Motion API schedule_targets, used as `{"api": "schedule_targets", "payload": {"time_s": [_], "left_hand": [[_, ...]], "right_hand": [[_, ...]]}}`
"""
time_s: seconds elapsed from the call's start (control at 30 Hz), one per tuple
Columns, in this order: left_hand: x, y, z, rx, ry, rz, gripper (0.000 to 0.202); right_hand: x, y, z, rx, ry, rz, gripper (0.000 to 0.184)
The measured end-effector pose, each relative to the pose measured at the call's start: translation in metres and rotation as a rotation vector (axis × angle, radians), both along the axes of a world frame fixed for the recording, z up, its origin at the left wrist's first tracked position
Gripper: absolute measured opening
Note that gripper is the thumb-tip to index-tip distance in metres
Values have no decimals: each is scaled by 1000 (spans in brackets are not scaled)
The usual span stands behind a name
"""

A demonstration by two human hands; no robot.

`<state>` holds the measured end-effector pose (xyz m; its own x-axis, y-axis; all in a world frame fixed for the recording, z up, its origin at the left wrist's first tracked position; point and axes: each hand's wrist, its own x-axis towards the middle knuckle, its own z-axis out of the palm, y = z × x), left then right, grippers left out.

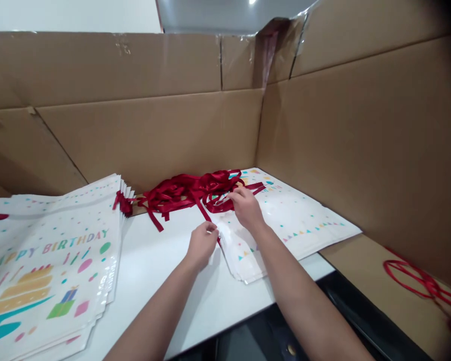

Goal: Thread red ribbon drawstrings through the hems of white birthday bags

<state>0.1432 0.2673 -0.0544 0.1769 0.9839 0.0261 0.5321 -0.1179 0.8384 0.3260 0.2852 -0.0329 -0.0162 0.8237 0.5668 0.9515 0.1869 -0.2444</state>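
My left hand (201,245) is closed in a pinch at the near corner of a stack of flat white party bags (296,220) on the right of the white table (161,260); it seems to grip the corner of the top bag. My right hand (246,206) rests on that stack with fingers curled at a dark red ribbon (190,193), which lies in a tangled heap behind the hands.
A thick stack of white "HAPPY BIRTHDAY" bags (48,265) with red ribbon handles lies at the left. Brown cardboard walls (154,130) enclose the table at back and right. A red cord (424,286) lies on a cardboard sheet at the lower right.
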Motion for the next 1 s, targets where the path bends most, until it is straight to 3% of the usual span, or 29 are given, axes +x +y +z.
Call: {"api": "schedule_targets", "payload": {"time_s": [0.1, 0.2, 0.27, 0.4, 0.6, 0.77, 0.87, 1.0], "left_hand": [[16, 31, -6, 80, 82, 50, 20], [19, 53, -9, 114, 123, 73, 37], [18, 64, -12, 91, 106, 78, 39], [12, 80, -23, -46, 5, 96, 37], [8, 86, -39, -123, -192, 164, 29], [3, 84, -38, -152, -374, 186, 30], [1, 81, -32, -175, -470, 170, 39], [0, 75, -27, -167, -555, 111, 68]], "right_hand": [[3, -12, 11, 405, 195, -50, 37], [0, -22, 20, 877, 472, 68, 12], [-5, -25, 25, 992, 651, 165, 4], [-12, -27, 30, 947, 866, 249, 1], [-9, -27, 33, 924, 851, 150, 10], [5, -23, 36, 1019, 877, 152, 18], [13, -19, 35, 1066, 897, 176, 19], [17, -15, 29, 924, 898, 44, 19]]}}
